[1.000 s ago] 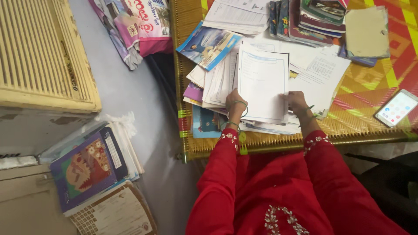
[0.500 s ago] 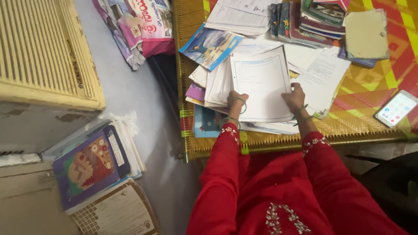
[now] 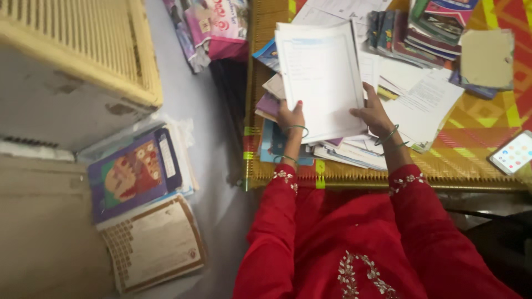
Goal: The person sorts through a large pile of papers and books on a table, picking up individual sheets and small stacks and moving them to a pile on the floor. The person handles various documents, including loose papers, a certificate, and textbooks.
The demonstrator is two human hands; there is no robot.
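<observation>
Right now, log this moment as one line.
left hand: grip on paper sheaf, lower left edge | right hand: grip on its right edge | sheaf: raised over paper pile | phone: on mat

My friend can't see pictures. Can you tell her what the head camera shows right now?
A person in red sleeves holds a sheaf of white papers up with both hands, left hand and right hand at its lower edges, over a heap of books and papers on a yellow woven cot. A phone lies at the right; books sit on the floor.
</observation>
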